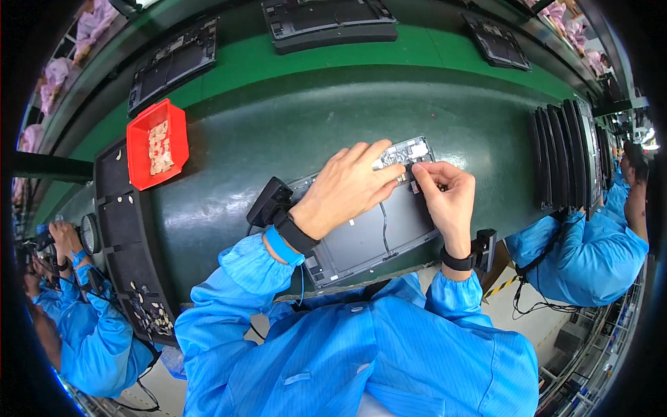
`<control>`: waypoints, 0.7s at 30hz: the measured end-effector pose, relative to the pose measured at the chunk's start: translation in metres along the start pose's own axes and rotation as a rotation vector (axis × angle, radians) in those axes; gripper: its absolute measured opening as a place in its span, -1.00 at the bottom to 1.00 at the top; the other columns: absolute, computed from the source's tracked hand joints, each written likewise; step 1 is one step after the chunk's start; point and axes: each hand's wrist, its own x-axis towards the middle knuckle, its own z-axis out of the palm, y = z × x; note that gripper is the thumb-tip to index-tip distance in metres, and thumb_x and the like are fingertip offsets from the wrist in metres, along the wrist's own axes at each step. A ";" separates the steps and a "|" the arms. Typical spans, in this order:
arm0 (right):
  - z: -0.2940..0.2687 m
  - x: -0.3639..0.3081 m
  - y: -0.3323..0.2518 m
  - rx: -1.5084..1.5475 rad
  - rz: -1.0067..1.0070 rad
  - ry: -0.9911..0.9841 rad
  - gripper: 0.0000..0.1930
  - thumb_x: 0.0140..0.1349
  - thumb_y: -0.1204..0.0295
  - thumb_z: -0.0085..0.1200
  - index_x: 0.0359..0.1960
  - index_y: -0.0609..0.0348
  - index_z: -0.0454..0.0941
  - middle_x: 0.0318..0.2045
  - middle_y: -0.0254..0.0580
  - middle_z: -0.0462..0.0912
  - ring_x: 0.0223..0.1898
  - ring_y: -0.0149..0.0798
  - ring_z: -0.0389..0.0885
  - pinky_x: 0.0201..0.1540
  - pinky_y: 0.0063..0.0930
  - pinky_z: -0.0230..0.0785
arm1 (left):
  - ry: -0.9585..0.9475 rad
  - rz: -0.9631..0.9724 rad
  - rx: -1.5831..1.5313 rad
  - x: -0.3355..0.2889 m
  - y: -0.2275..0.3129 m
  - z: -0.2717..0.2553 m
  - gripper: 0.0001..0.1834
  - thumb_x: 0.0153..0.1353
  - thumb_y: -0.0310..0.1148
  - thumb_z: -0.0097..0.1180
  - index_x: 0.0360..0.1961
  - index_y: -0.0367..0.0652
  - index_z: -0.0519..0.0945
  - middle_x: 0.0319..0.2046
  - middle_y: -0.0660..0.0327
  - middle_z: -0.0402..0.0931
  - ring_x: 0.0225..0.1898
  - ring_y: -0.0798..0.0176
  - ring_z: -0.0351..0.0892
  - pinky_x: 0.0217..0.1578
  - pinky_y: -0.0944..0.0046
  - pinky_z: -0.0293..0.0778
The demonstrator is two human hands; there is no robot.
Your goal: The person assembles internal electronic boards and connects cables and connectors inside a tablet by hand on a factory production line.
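An opened tablet housing [410, 222], grey with a dark cable along its middle, lies slightly turned on the green bench in front of me. At its far right end sits a circuit board [419, 149]. My left hand [347, 182] reaches over the housing, fingers stretched out, with a fingertip touching down by the board. Close beside that fingertip, my right hand [448, 194] has thumb and index finger pinched together at the board's near edge. Whatever lies in the pinch is too small to make out. Each wrist wears a black strapped device; the left also has a blue band.
A red bin [179, 133] with small pale pieces stands at the left, by a black compartment tray [128, 236] holding scattered bits. Several dark panels [570, 153] stand upright at the right. More opened tablets [174, 66] lie along the far green strip. Co-workers in blue sit on both sides.
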 end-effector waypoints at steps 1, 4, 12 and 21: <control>-0.001 -0.001 0.000 -0.010 -0.011 -0.018 -0.83 0.31 0.48 0.29 -0.23 0.40 0.74 -0.49 -0.16 0.77 -0.45 -0.48 0.70 -0.37 -0.60 0.48 | 0.054 0.022 0.007 0.000 0.000 0.000 -0.68 0.20 -0.25 0.33 0.00 0.03 0.73 0.24 -0.03 0.50 0.13 -0.04 0.59 0.05 0.08 0.58; 0.006 0.000 0.002 -0.050 -0.043 -0.008 -0.83 0.29 0.48 0.29 -0.25 0.41 0.73 -0.50 -0.15 0.77 -0.46 -0.49 0.70 -0.39 -0.60 0.47 | 0.164 0.082 -0.033 -0.002 -0.009 0.004 -0.75 0.17 -0.29 0.34 -0.11 -0.01 0.78 0.16 -0.04 0.58 0.05 -0.04 0.65 0.00 0.08 0.62; 0.008 0.001 0.003 -0.098 -0.057 -0.006 -0.83 0.27 0.48 0.30 -0.27 0.40 0.74 -0.49 -0.14 0.78 -0.49 -0.47 0.71 -0.40 -0.57 0.49 | 0.191 0.093 -0.033 -0.003 -0.009 0.004 -0.77 0.16 -0.30 0.35 -0.15 -0.03 0.80 0.12 -0.06 0.61 0.02 -0.06 0.68 -0.02 0.08 0.63; 0.009 0.001 0.000 -0.126 -0.070 -0.014 -0.83 0.27 0.47 0.30 -0.27 0.38 0.75 -0.50 -0.14 0.78 -0.49 -0.47 0.72 -0.40 -0.57 0.50 | 0.186 0.077 -0.052 -0.004 -0.009 0.005 -0.77 0.18 -0.29 0.34 -0.15 -0.05 0.80 0.13 -0.07 0.60 0.03 -0.07 0.67 0.00 0.07 0.62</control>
